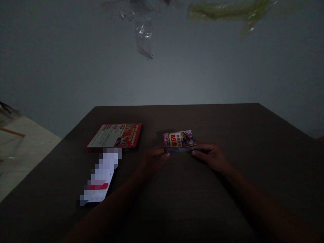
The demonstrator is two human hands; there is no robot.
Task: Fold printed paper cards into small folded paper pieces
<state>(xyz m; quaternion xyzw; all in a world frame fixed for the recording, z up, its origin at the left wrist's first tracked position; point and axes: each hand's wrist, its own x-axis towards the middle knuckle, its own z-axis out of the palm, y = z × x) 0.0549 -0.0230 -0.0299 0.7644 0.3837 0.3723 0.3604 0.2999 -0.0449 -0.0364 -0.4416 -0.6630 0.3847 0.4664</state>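
Observation:
Between my two hands is a small printed flyer (178, 140), pink and purple with a yellow patch that reads 89.9. It looks folded or stacked, but the dim light hides how many layers there are. My left hand (155, 158) pinches its near left corner between thumb and fingers. At the near right corner my right hand (211, 156) grips it the same way. The flyer is tilted a little, just over the dark table (177, 202).
Left of my hands lies a red and white printed booklet or flat box (115, 136). Nearer, beside my left forearm, is a lit phone (101, 179) with a blurred screen. A grey wall (192, 71) rises behind the table, with yellow tape (225, 11) and a clear plastic pouch (144, 37) on it.

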